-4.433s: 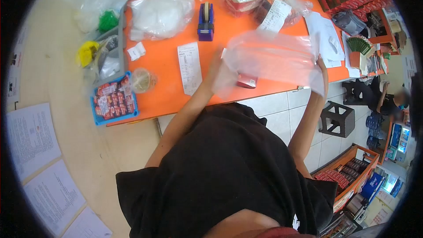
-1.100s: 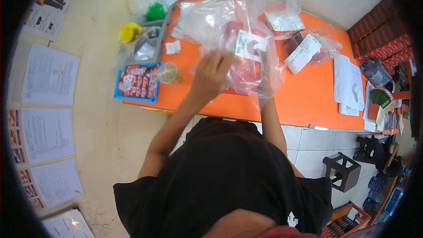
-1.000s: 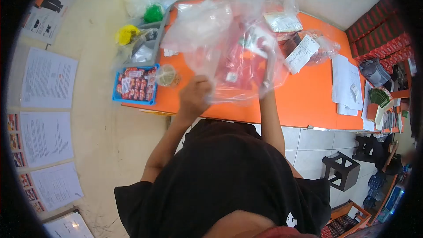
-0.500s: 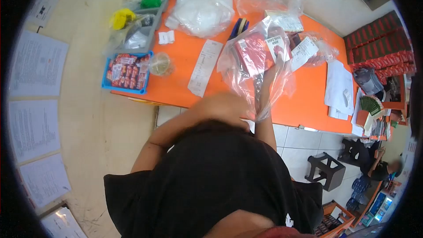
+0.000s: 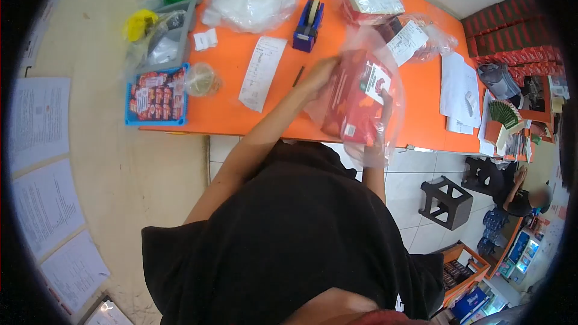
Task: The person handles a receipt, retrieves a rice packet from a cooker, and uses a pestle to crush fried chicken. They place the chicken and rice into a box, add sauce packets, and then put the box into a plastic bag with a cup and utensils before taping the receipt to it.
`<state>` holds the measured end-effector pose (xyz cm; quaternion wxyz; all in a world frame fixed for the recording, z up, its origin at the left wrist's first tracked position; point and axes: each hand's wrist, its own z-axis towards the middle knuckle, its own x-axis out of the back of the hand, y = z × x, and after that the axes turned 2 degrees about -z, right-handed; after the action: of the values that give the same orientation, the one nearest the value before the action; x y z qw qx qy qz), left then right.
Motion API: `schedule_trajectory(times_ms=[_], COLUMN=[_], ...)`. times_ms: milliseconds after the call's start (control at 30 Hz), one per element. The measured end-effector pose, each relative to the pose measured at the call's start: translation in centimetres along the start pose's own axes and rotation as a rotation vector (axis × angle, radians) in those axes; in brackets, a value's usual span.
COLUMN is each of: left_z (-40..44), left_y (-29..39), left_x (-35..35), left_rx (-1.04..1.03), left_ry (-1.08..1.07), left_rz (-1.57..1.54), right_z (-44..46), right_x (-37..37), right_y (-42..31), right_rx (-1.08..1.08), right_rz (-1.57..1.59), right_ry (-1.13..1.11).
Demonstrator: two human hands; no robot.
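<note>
A red box point(image 5: 349, 97) with a white label sits inside a clear plastic bag point(image 5: 394, 135), tilted near the front edge of the orange table. My right hand point(image 5: 380, 121) reaches into the bag's mouth and grips the box's right side, fingers along the label. At the box's far left corner, my left hand point(image 5: 322, 73) is closed on the bag from outside; its fingertips are partly hidden. Left of that hand lie a long paper receipt point(image 5: 262, 74) and a thin dark stick-like item point(image 5: 298, 76). A blue tape dispenser point(image 5: 307, 29) stands just beyond.
Flat plastic bags point(image 5: 253, 0) lie at the back. Another bagged box point(image 5: 373, 3) and a bag with a receipt point(image 5: 408, 42) are at the back right. A blue basket of small red packets point(image 5: 158, 96) occupies the left edge. Papers point(image 5: 460, 93) lie on the right.
The bagged box has come nearer to me and turned its broad face up. My left hand has moved from near my body to its far left corner. The tape dispenser is now uncovered.
</note>
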<state>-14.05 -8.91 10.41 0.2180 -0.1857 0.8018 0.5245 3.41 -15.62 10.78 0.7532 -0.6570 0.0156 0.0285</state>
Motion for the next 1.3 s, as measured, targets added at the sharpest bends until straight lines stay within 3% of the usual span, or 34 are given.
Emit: schedule_trajectory(times_ms=[100, 200, 233, 267, 367, 433, 467, 500, 533, 567, 600, 633, 667, 700, 767, 800, 867, 933, 967, 1033, 1067, 1133, 1167, 1233, 1267, 1300], left_z=[-0.8, -1.9, -2.4, -3.1, -5.8, -7.5, -8.0, -8.5, -8.7, -8.4, -7.0, -6.8, -5.2, -3.1, 3.3, 4.9, 7.6, 7.9, 7.3, 5.4, 4.7, 3.2, 2.7, -0.8, -0.3, -0.2], left_y=[-4.5, -7.8, -8.6, -9.1, -9.2, -8.4, -7.1, -5.9, -3.4, -0.1, 2.0, 3.6, 3.2, 2.2, -0.1, 1.6, 7.8, 13.7, 15.4, 18.2, 19.3, 21.6, 23.4, 27.3, 27.2, 27.3], left_x=[-0.8, -0.6, 0.1, 1.1, 5.4, 8.4, 10.3, 11.6, 9.9, 6.9, 4.7, 1.3, 0.0, -1.0, -1.0, -1.4, -3.7, -5.4, -5.5, -4.3, -3.0, 0.8, 4.3, 11.6, 19.0, 25.6], left_rx=[0.082, 0.110, 0.129, 0.146, 0.204, 0.207, 0.188, 0.171, -0.131, -0.430, -0.648, -0.945, -1.061, -1.165, -1.071, -1.091, -0.868, -0.629, -0.637, -0.572, -0.571, -0.593, -0.332, -0.261, -0.340, -0.264], left_ry=[-0.141, -0.193, -0.203, -0.211, -0.249, -0.225, -0.112, 0.021, 0.136, 0.256, 0.165, 0.114, 0.069, 0.017, -0.159, -0.145, -0.160, -0.197, -0.201, -0.236, -0.241, -0.656, -0.792, -0.516, -0.191, 0.168], left_rz=[-0.362, -0.482, -0.473, -0.442, -0.262, -0.190, 0.170, 0.524, 0.603, 0.687, 0.900, 1.072, 1.236, 1.395, 1.561, 1.560, 1.519, 1.473, 1.473, 1.083, 1.083, 1.465, 1.433, 1.637, 1.474, 1.582], right_z=[0.2, 4.5, 5.7, 5.4, 4.2, 1.4, 0.1, -1.4, -2.8, -3.9, -4.8, -5.7, -6.0, -5.4, -4.3, -2.6, -1.0, -0.9, -1.3, -1.7, -1.9, -2.1, -2.0, -2.1, -2.1, -2.1], right_x=[-0.9, -0.2, 0.9, 0.6, -1.2, -0.9, -0.9, -1.0, -1.2, -2.0, -3.1, -3.5, -3.8, -4.1, -4.2, -4.6, -2.8, -2.1, -1.9, -2.9, -3.7, -5.1, -5.9, -6.9, -7.3, -8.0], right_y=[-0.7, 5.1, 8.1, 8.3, 6.1, 3.7, 2.8, 2.0, 1.1, -0.6, -0.3, 1.1, 2.2, 1.7, -1.6, -5.9, -10.9, -14.4, -15.1, -15.3, -15.1, -14.8, -14.5, -14.0, -14.3, -14.7], right_rx=[-0.011, -0.579, -0.491, -0.494, -0.321, -0.306, -0.300, -0.213, -0.121, -0.003, 0.118, -0.019, -0.153, -0.127, 0.191, 0.096, 0.067, 0.235, 0.198, 0.156, 0.061, -0.033, 0.039, 0.195, 0.197, 0.212], right_rz=[0.173, 0.483, -0.173, -0.177, -0.335, -0.186, -0.175, -0.182, -0.186, -0.427, -0.607, -0.682, -0.766, -0.766, -0.996, -0.913, -0.779, -0.824, -0.845, -0.863, -0.855, -0.855, -0.922, -0.997, -0.999, -0.905], right_ry=[0.004, 0.147, 0.143, 0.131, 0.050, 0.015, -0.019, -0.218, -0.423, -0.549, -0.568, -0.622, -0.666, -0.692, -0.718, -0.707, -0.499, -0.306, -0.312, -0.315, -0.346, -0.377, -0.380, -0.392, -0.397, -0.280])
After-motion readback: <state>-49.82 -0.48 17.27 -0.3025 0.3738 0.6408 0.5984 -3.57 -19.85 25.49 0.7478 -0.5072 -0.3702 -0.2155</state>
